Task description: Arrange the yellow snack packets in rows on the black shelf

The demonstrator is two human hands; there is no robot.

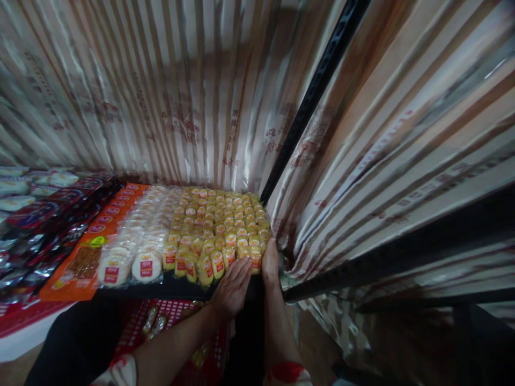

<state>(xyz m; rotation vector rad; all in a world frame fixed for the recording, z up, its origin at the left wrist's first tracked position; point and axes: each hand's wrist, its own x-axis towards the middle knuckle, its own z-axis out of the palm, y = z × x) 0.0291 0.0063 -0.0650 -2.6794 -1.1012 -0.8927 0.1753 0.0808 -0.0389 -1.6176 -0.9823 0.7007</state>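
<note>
Small yellow wrapped cakes (217,220) stand packed in rows on a dark shelf (181,288), with red and white labels on their fronts. Against the front row, near its right end, my left hand (232,288) lies with its fingers stretched out over the lowest packs. My right hand (270,261) rests along the right side of the rows, fingers fairly straight and partly hidden behind the wrist. Neither hand appears to grip a pack. Left of the cakes stand clear packs of round white crackers (147,267).
An orange snack package (80,262) and dark shiny packets (40,230) lie further left. Below the shelf is a red basket (137,321) with a few wrapped pieces. A black metal post (309,102) rises at the back right corner, before pleated printed sheeting (161,96).
</note>
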